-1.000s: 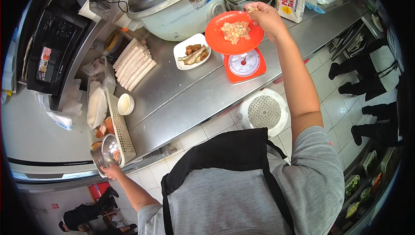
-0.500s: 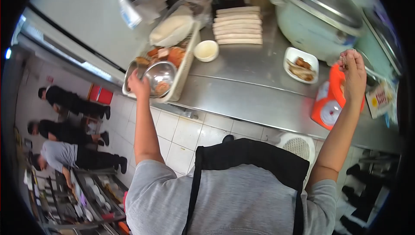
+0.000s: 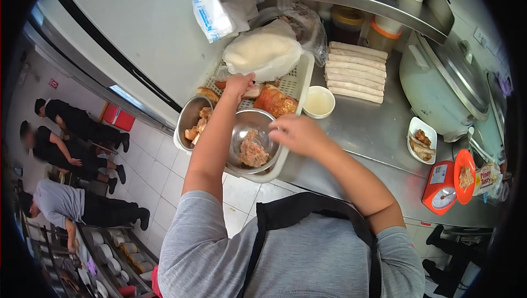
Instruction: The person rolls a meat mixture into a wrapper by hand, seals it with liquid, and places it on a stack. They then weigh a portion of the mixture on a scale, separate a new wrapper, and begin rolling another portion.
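Observation:
My left hand (image 3: 240, 86) is closed over the plastic crate (image 3: 304, 73), at the near edge of a white plastic-wrapped bundle (image 3: 263, 50); what its fingers hold, if anything, is hidden. My right hand (image 3: 299, 133) reaches in from the right at the rim of a steel bowl (image 3: 233, 152), fingers loosely stretched and a little blurred. Ground-meat-like filling (image 3: 253, 150) lies in that bowl. Left of it, a second steel bowl (image 3: 186, 117) holds browned meat pieces (image 3: 198, 125), partly behind my left forearm. Large roasted meat pieces (image 3: 274, 102) sit between the hands in the crate.
Right of the crate stand a small bowl of pale liquid (image 3: 319, 102) and stacked pale wrapped rolls (image 3: 355, 73). Farther right are a white dish of food (image 3: 421, 140), an orange scale (image 3: 439, 188) with its pan (image 3: 464, 174) tilted, and a large lidded pot (image 3: 439, 89). People stand at left.
My right hand has swung left from the scale to the steel bowl. My left hand has left the bowls and moved up to the wrapped bundle. The view has shifted left.

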The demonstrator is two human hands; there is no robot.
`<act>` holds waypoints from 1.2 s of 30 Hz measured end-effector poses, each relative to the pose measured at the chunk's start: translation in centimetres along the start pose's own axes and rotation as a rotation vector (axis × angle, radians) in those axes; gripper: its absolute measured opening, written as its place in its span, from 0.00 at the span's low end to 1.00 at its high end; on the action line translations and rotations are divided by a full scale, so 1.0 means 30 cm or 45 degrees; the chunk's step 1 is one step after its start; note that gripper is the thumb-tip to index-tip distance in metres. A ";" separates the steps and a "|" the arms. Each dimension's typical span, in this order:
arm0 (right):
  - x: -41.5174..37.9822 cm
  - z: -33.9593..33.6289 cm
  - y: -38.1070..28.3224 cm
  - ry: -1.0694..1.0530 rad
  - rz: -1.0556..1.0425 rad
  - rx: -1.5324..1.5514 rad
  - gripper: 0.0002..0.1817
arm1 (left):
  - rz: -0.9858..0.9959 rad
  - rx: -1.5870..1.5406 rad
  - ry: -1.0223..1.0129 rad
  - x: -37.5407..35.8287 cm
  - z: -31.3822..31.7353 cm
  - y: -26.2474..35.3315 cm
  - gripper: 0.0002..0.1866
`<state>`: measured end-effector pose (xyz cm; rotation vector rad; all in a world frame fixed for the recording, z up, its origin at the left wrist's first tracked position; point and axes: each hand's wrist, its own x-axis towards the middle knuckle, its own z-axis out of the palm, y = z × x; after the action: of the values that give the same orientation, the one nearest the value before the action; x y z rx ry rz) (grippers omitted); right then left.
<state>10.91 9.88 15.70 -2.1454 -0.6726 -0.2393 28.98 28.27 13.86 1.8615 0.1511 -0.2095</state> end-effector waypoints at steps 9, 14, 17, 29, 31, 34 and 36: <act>0.210 -0.097 0.072 0.634 -0.197 -0.310 0.16 | 0.493 -0.186 -0.166 -0.036 0.024 0.183 0.08; 0.248 -0.144 0.024 0.807 -0.110 -0.309 0.18 | 0.664 -0.267 -0.364 -0.230 0.071 0.344 0.09; 0.194 -0.208 -0.007 0.892 -0.072 -0.193 0.16 | 0.702 -0.361 -0.472 -0.313 0.144 0.413 0.09; -0.484 -0.451 0.138 0.842 0.415 0.228 0.03 | 0.797 -0.266 -0.843 -0.637 0.792 0.242 0.09; -0.613 -0.424 0.183 0.753 0.639 0.438 0.03 | 0.444 -0.287 -0.970 -0.681 0.849 0.135 0.08; -0.751 -0.362 0.235 0.772 0.811 0.815 0.05 | 0.176 -0.350 -0.960 -0.734 0.905 -0.005 0.08; -0.820 -0.355 0.275 0.762 0.886 0.902 0.06 | 0.163 -0.344 -0.821 -0.771 0.929 -0.066 0.08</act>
<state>-4.50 -11.87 6.99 -1.3908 0.3180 -0.2026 4.13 2.27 9.09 1.4507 -0.3667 -0.6524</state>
